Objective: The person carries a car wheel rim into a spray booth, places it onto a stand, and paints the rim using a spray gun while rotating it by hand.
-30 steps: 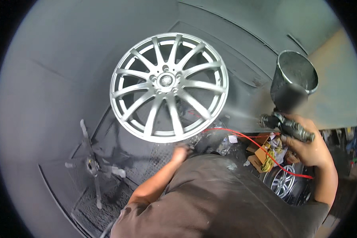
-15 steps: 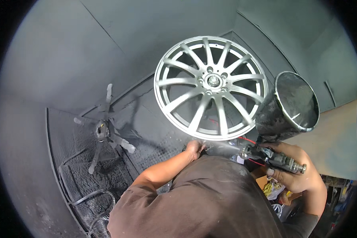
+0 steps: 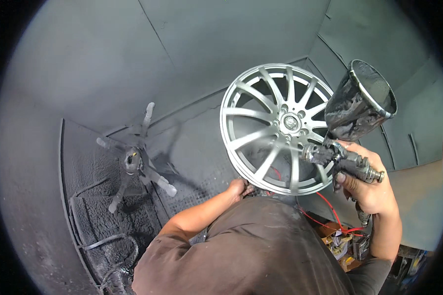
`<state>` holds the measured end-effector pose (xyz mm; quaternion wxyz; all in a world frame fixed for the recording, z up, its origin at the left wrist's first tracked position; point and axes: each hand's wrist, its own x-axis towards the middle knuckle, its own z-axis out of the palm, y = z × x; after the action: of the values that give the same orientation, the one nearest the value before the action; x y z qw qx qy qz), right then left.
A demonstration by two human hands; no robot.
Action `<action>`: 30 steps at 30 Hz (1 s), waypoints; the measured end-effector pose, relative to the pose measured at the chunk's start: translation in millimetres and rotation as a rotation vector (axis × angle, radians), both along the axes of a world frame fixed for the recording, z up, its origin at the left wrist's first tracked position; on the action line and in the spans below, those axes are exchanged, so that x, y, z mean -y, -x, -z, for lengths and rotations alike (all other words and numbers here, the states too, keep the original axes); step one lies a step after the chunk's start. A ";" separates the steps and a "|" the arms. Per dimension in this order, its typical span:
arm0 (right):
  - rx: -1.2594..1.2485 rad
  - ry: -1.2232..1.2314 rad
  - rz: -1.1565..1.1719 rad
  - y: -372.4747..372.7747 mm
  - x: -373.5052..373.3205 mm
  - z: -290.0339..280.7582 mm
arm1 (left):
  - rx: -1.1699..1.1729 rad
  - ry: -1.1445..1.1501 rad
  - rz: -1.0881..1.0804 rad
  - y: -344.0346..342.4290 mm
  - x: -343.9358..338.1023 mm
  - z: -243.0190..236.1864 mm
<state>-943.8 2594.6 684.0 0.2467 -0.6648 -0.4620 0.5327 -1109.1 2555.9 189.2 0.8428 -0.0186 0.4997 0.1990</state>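
Note:
A silver multi-spoke car wheel rim [image 3: 252, 114] faces up in front of me. My right hand [image 3: 374, 189] is wrapped round a paint-stained spray gun [image 3: 347, 161], whose dark cup [image 3: 352, 109] hides the rim's right edge. The nozzle points left over the near spokes, and a pale mist leaves it. By the rim's near left edge, my left hand [image 3: 240, 188] is closed with curled fingers. What it grips is hidden below the rim.
A grey-coated stand with several arms [image 3: 133, 160] is on the left. Grey panels [image 3: 103, 54] enclose the far side. A red hose [image 3: 333, 209] hangs below the gun, near a cardboard box with clutter [image 3: 342, 246]. A bent pipe [image 3: 110, 241] lies at lower left.
The spray gun has moved up, from beside the rim's near edge to over its near spokes. The rim and stand appear further right in the view. My left hand keeps its place by the rim.

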 end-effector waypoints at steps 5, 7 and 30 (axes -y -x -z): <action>0.173 -0.220 -0.037 -10.8 -16.0 8.2 | -0.058 -0.063 0.066 1.8 -23.5 -8.0; 0.194 -0.259 0.020 -18.8 -16.4 11.2 | -0.033 -0.130 0.154 10.2 -29.4 -4.5; 0.095 -0.126 0.163 -92.8 23.0 9.4 | -0.059 -0.378 0.066 -16.9 -210.4 0.2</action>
<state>-851.0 2571.6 674.6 0.3085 -0.7077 -0.4502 0.4487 -1092.1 2766.3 189.0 0.8223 0.1622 0.4782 0.2622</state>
